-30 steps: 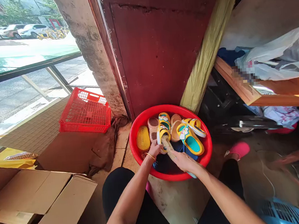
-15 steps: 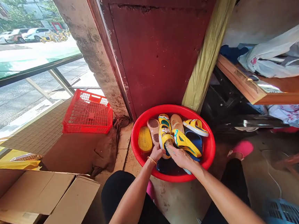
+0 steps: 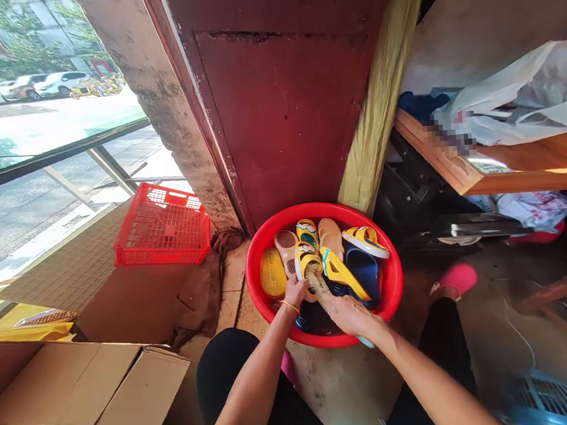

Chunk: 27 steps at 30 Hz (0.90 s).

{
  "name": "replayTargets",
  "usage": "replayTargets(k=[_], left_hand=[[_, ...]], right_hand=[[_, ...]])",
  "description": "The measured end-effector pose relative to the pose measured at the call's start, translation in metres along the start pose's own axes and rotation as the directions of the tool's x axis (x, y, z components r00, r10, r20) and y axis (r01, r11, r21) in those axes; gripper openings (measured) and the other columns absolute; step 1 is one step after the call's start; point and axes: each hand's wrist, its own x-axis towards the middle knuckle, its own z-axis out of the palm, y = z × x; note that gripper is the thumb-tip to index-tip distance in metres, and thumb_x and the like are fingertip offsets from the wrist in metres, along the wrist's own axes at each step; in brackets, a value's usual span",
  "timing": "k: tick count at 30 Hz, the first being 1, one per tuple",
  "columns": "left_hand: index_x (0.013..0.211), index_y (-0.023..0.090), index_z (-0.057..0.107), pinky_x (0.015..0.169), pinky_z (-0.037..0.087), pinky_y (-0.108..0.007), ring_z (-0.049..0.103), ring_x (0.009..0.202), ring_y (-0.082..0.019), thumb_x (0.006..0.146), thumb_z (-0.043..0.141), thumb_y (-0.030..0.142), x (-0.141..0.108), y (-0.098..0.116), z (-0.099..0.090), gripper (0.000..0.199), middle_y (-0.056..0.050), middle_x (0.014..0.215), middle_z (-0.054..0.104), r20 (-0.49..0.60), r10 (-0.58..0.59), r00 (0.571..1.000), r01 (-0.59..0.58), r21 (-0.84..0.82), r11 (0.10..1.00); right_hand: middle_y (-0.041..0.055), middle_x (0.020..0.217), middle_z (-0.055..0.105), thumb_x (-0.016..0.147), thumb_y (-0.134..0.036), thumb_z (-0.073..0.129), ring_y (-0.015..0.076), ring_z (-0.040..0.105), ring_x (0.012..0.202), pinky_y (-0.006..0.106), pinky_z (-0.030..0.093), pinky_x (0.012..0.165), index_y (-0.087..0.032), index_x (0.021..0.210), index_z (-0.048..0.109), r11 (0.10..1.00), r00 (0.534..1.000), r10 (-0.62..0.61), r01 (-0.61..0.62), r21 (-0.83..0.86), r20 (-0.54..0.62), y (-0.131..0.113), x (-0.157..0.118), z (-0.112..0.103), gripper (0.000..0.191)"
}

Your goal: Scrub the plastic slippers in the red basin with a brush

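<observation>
A red basin point(image 3: 397, 280) stands on the floor between my knees, with several sandals and slippers lying in dark water. My left hand point(image 3: 296, 292) grips the near side of a yellow sandal point(image 3: 308, 256) that has a cartoon on its strap. In my right hand point(image 3: 348, 311) is a scrub brush point(image 3: 320, 287) with pale bristles, its light blue handle end showing past the wrist. The bristles are at the sandal's opening. Around it lie a yellow slipper sole point(image 3: 273, 273), a beige shoe point(image 3: 330, 236), a yellow-strapped sandal point(image 3: 341, 275) and a navy slipper point(image 3: 362, 268).
A red plastic crate point(image 3: 163, 226) sits on cardboard at the left. Nearer to me is an open cardboard box point(image 3: 106, 400). Behind the basin rises a dark red door point(image 3: 296, 132). A wooden shelf point(image 3: 508, 173) and a blue fan point(image 3: 553, 400) are on the right.
My right hand has drawn the brush a little back toward me, so more bristles show. The left hand keeps its hold on the sandal. The view has shifted slightly.
</observation>
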Motion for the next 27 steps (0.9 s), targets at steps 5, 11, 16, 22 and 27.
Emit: replayTargets(k=[5,11,16,22,27], left_hand=[[0.089,0.02,0.063,0.072,0.047,-0.03,0.058,0.078,-0.021,0.063,0.061,0.026,0.008,0.009,-0.01,0.027,0.001,0.072,0.058,-0.18,0.035,0.983,-0.036,-0.003,0.999],[0.085,0.02,0.054,0.066,0.044,-0.024,0.051,0.071,-0.014,0.064,0.056,0.027,0.015,0.025,-0.019,0.022,0.003,0.071,0.051,-0.306,-0.002,0.952,-0.064,-0.205,0.977],[0.081,0.02,0.051,0.062,0.046,-0.026,0.052,0.062,-0.013,0.066,0.06,0.034,0.009,0.029,-0.019,0.022,0.004,0.067,0.051,-0.158,-0.077,0.985,0.04,-0.222,0.974],[0.078,0.018,0.064,0.076,0.052,-0.034,0.066,0.083,-0.025,0.063,0.062,0.019,-0.003,0.034,-0.023,0.016,-0.005,0.076,0.066,-0.025,-0.071,0.997,0.07,-0.04,0.997],[0.129,0.02,0.063,0.112,0.035,-0.046,0.05,0.133,-0.037,0.069,0.068,0.015,-0.015,0.042,-0.028,0.06,-0.017,0.137,0.059,-0.122,0.307,0.944,-0.201,0.525,0.827]], right_hand=[[0.0066,0.134,0.069,0.094,-0.031,0.05,0.0291,0.065,0.121,0.042,0.051,0.099,-0.036,0.148,0.054,1.0,0.999,0.003,-0.003,0.001,-0.043,0.037,-0.016,-0.011,0.054],[0.0048,0.135,0.068,0.096,-0.029,0.049,0.0288,0.066,0.119,0.041,0.054,0.095,-0.04,0.155,0.042,0.99,0.967,0.121,-0.135,-0.046,-0.224,0.09,-0.028,-0.024,0.061],[0.0126,0.135,0.066,0.099,-0.03,0.042,0.0315,0.068,0.114,0.045,0.054,0.093,-0.031,0.159,0.038,0.971,0.911,0.214,-0.237,-0.023,-0.352,0.094,-0.003,-0.034,0.06],[0.013,0.135,0.067,0.096,-0.026,0.045,0.0323,0.068,0.115,0.049,0.051,0.1,-0.028,0.157,0.042,0.984,0.94,0.18,-0.172,0.053,-0.291,0.073,0.037,-0.033,0.061],[0.0083,0.146,0.06,0.097,-0.03,0.045,0.027,0.06,0.129,0.04,0.05,0.104,-0.028,0.154,0.047,0.99,0.957,0.125,-0.105,0.089,-0.26,0.066,0.037,-0.018,0.057]])
